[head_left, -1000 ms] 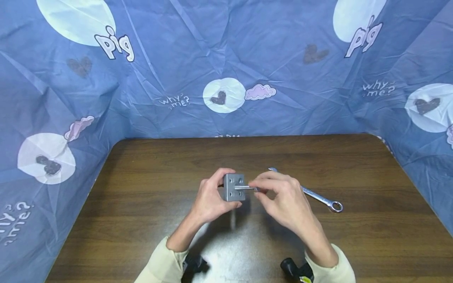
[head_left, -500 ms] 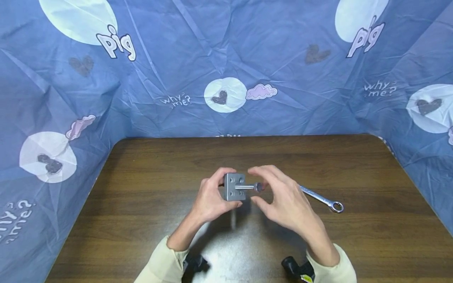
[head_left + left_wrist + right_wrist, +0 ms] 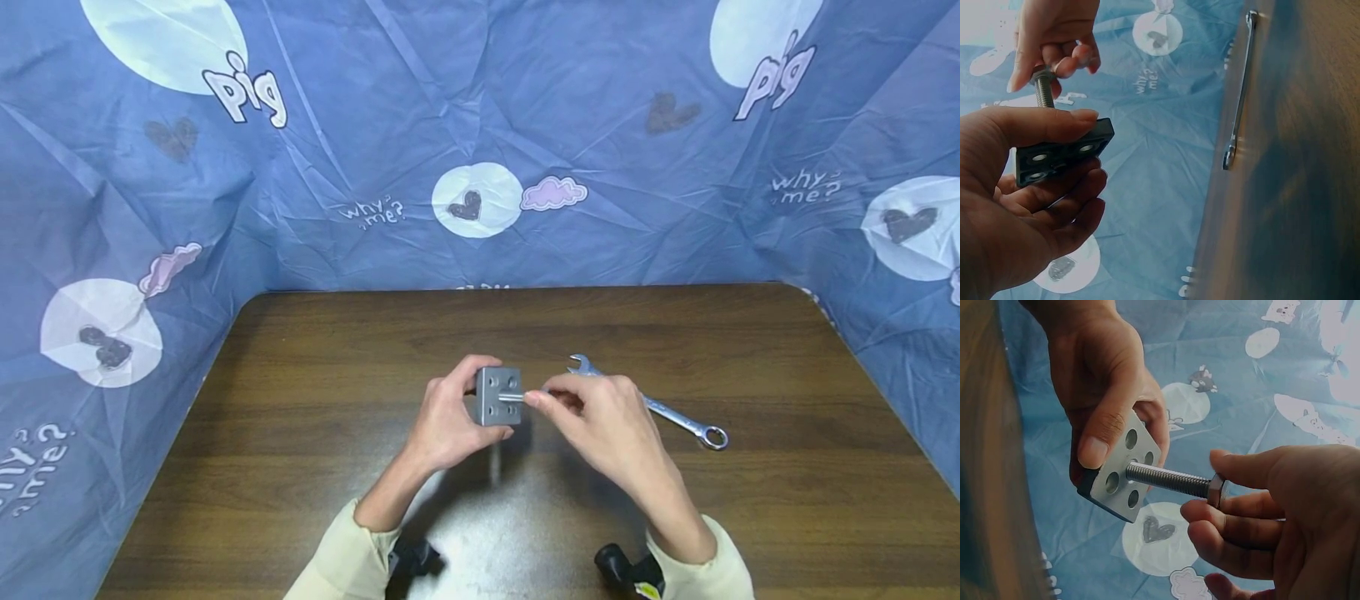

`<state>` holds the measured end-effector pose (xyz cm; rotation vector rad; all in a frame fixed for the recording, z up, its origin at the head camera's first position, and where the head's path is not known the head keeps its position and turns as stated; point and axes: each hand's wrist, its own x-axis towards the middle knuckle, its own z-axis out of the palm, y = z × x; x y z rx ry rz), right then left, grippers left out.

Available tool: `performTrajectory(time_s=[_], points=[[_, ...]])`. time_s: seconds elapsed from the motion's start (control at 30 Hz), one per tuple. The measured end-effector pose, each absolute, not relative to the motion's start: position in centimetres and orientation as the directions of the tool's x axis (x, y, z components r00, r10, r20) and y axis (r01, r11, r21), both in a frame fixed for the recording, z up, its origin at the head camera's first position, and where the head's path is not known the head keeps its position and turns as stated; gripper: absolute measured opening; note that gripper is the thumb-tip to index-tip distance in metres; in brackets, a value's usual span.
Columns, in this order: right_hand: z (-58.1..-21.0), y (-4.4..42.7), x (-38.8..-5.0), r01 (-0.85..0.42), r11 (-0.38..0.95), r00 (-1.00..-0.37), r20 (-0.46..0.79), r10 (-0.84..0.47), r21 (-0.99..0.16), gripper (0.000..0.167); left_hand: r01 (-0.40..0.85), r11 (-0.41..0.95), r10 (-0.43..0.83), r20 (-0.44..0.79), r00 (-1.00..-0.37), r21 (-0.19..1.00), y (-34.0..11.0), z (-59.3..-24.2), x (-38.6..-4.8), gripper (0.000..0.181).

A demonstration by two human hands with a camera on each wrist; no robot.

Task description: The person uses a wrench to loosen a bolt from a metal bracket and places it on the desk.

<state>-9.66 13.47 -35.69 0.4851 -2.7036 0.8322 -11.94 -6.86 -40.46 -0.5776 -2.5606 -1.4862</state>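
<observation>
My left hand [image 3: 446, 425] grips a grey metal block [image 3: 486, 400] by its edges, thumb on one side and fingers on the other. Several round holes pierce the block's face, and a threaded hex bolt [image 3: 1169, 479] stands out from its middle hole. At the bolt's far end, the thumb and fingers of my right hand [image 3: 611, 425] pinch the hex head [image 3: 1216, 489]. A long stretch of thread shows between head and block in the right wrist view. The head view hides the bolt's head behind my right fingers.
A combination wrench [image 3: 678, 419] lies on the brown wooden table [image 3: 337, 350], just beyond my right hand, partly covered by it. Blue printed cloth [image 3: 375, 125] hangs around the table's back and sides. Dark wrist devices show near both sleeves.
Half a second ago my right fingers were spread off the bolt's head; now they have come together on it again. The left hand and block have stayed in place.
</observation>
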Motion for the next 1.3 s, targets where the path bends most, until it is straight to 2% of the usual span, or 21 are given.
performTrajectory(time_s=[0.3, 0.67, 0.77, 0.9, 1.03, 1.17, 1.3], points=[[-36.2, 13.7, -9.8, -0.599, 0.637, -0.778, 0.543, -0.317, -0.486, 0.021, 0.369, 0.42, 0.259, 0.28, -0.924, 0.829, -6.9, -40.3, -12.0, 0.073], [-36.7, 13.2, -9.9, -0.684, 0.589, -0.688, 0.65, -0.322, -0.431, 0.027, 0.375, 0.42, 0.263, 0.284, -0.922, 0.826, -6.9, -40.4, -12.0, 0.073], [-36.7, 13.1, -10.0, -0.695, 0.579, -0.68, 0.653, -0.334, -0.427, 0.029, 0.375, 0.426, 0.263, 0.284, -0.922, 0.823, -6.9, -40.5, -12.0, 0.073], [-36.4, 13.4, -9.8, -0.662, 0.607, -0.723, 0.589, -0.36, -0.44, 0.033, 0.381, 0.428, 0.263, 0.29, -0.92, 0.819, -7.0, -40.5, -12.0, 0.073], [-36.1, 13.6, -9.7, -0.553, 0.671, -0.818, 0.475, -0.325, -0.494, 0.048, 0.379, 0.426, 0.256, 0.292, -0.922, 0.822, -7.0, -40.4, -12.1, 0.073], [-35.8, 13.5, -9.6, -0.403, 0.757, -0.903, 0.359, -0.237, -0.515, 0.032, 0.361, 0.431, 0.246, 0.277, -0.929, 0.827, -7.0, -40.3, -12.0, 0.074], [-35.6, 13.3, -9.6, -0.325, 0.8, -0.934, 0.304, -0.188, -0.505, 0.023, 0.351, 0.434, 0.238, 0.27, -0.933, 0.829, -6.9, -40.3, -12.0, 0.074]])
